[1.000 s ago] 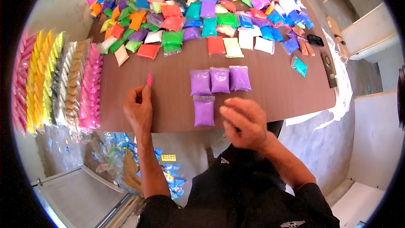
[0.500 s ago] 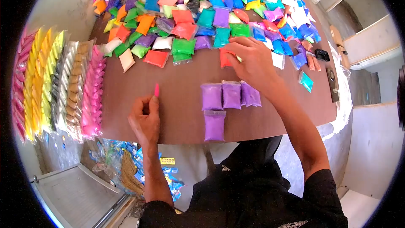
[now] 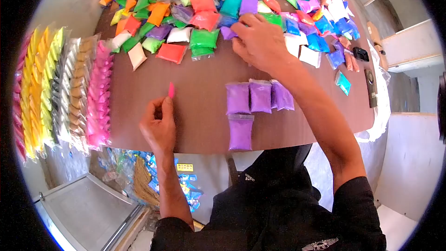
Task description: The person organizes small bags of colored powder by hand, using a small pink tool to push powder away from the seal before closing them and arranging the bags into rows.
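Observation:
My left hand hovers over the near left of the table, closed on a small bright pink pointed piece that sticks up past the fingertips. At the front of the heap, my right hand has its fingers curled at the right edge of a small purple packet; the hand hides part of that packet. Between my arms lie several filled purple packets, three in a row and one purple packet below them. A green packet and a red packet lie left of my right hand.
A heap of many-coloured packets covers the table's far side. Long clear sleeves of coloured packets stand along the left edge. A teal packet, a black object and a dark slim device lie at the right.
My right hand has moved left and away from me, from beside a red packet to the purple packet. The left hand keeps the pink piece. The whole view has shifted slightly.

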The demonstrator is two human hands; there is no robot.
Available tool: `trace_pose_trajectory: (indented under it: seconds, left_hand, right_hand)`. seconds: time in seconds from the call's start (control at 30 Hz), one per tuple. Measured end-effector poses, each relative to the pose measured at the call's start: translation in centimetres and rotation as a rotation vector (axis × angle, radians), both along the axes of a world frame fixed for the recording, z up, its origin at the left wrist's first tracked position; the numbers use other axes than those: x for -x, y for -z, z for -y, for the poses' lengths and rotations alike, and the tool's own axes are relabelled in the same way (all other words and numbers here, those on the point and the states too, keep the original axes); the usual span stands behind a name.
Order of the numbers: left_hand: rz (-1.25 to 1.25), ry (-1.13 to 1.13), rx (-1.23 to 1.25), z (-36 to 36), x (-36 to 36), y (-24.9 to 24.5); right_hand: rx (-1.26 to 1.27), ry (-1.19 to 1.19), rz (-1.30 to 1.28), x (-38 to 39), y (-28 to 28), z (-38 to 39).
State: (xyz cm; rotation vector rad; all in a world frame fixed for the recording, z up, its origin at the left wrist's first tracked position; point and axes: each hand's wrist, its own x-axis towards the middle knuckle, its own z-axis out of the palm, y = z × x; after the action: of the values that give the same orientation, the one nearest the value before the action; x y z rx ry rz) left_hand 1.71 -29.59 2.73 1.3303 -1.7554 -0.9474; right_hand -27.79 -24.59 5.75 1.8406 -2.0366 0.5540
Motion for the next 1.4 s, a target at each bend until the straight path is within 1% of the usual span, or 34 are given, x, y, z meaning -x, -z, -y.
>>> trace_pose_trajectory:
  seconds: [0.1,0.17,0.2,0.23,0.3,0.33,0.37,0.43,0.47,0.5,0.57,0.6,0.67,0.7,0.77,0.8,0.87,0.9,0.93,0.97,1.03,1.1,1.13,1.17,1.23,1.3,1.37,1.4]
  left_hand:
    - [-0.037,0.008,0.012,0.1,-0.1,0.6]
    - [-0.062,0.03,0.029,0.3,-0.2,0.9]
    - [-0.034,0.036,0.051,0.3,-0.2,0.9]
    - [-0.004,0.045,0.074,0.4,-0.2,0.9]
    - [-0.044,0.083,0.073,0.4,-0.3,1.0]
    - [-0.01,0.077,0.086,0.3,-0.2,0.9]
    - [0.027,0.07,0.099,0.3,-0.2,0.8]
    - [0.023,0.087,0.087,0.5,-0.2,1.1]
    - [0.051,0.06,0.1,0.4,-0.1,1.1]
    - [0.081,0.032,0.114,0.4,-0.1,1.1]
    - [0.09,0.051,0.121,0.5,-0.3,1.1]
    - [0.089,0.057,0.124,0.6,-0.3,1.2]
    - [0.108,0.06,0.172,0.5,-0.3,1.1]
    - [0.117,0.058,0.214,0.5,-0.3,1.1]
    - [0.16,0.069,0.281,1.1,-0.5,1.8]
    - [0.196,0.077,0.341,1.4,-0.6,2.0]
    - [0.215,0.061,0.384,1.1,-0.4,2.0]
    - [0.221,0.047,0.409,0.9,-0.2,1.9]
    - [0.251,0.08,0.504,0.9,-0.2,1.9]
    - [0.261,0.068,0.53,0.9,-0.1,1.9]
    - [0.323,0.077,0.533,0.6,0.1,1.8]
    - [0.294,0.08,0.556,0.0,0.4,1.6]
    - [0.256,0.101,0.552,-0.3,0.6,1.6]
    - [0.259,0.09,0.568,-0.4,0.7,1.6]
    - [0.306,0.063,0.568,-0.9,1.0,1.2]
    - [0.265,0.067,0.556,-0.9,0.7,0.9]
    - [0.211,0.072,0.683,-0.3,0.4,1.3]
    - [0.205,0.067,0.691,-0.3,0.3,1.4]
  right_hand:
    - [0.032,0.091,0.036,0.4,-2.0,-3.4]
    - [0.102,0.257,0.567,0.8,-3.2,-6.5]
    - [0.025,0.34,0.707,1.5,-3.4,-8.4]
    - [0.037,0.357,0.7,1.4,-3.8,-10.1]
    - [0.173,0.319,1.548,0.3,-4.3,-13.8]
    - [0.241,0.224,1.748,0.0,-3.3,-15.5]
    - [0.263,0.232,1.749,-0.6,-2.6,-17.1]
    - [0.394,0.133,2.02,-2.1,-1.9,-19.5]
    - [0.347,0.158,2.009,-2.5,-1.5,-20.5]
    - [0.36,0.162,2.019,-3.0,-0.7,-21.4]
    - [0.287,0.228,1.863,-4.1,1.0,-22.6]
    - [0.297,0.228,1.872,-4.8,1.3,-23.0]
    - [0.412,0.213,1.875,-6.0,1.7,-23.5]
    - [0.422,0.207,1.883,-6.2,2.2,-24.0]
    - [0.383,0.196,1.748,-6.5,3.3,-24.8]
    - [0.392,0.18,1.761,-6.6,3.2,-25.1]
    - [0.306,0.233,1.532,-6.7,3.2,-25.7]
    - [0.318,0.21,1.544,-6.7,3.5,-25.9]
    - [0.304,0.199,1.431,-6.6,4.1,-25.9]
    - [0.293,0.188,1.318,-6.7,4.5,-25.9]
    - [0.329,0.164,1.329,-6.8,4.0,-25.7]
    - [0.333,0.206,1.38,-6.8,3.9,-25.7]
    - [0.363,0.198,1.322,-7.0,3.9,-25.7]
    - [0.372,0.179,1.325,-7.1,3.9,-25.8]
    - [0.289,0.245,1.249,-7.1,4.0,-26.1]
    - [0.308,0.204,1.249,-7.0,4.2,-26.4]
    - [0.326,0.168,1.242,-6.8,4.4,-26.7]
    - [0.336,0.168,1.232,-6.9,4.5,-26.8]
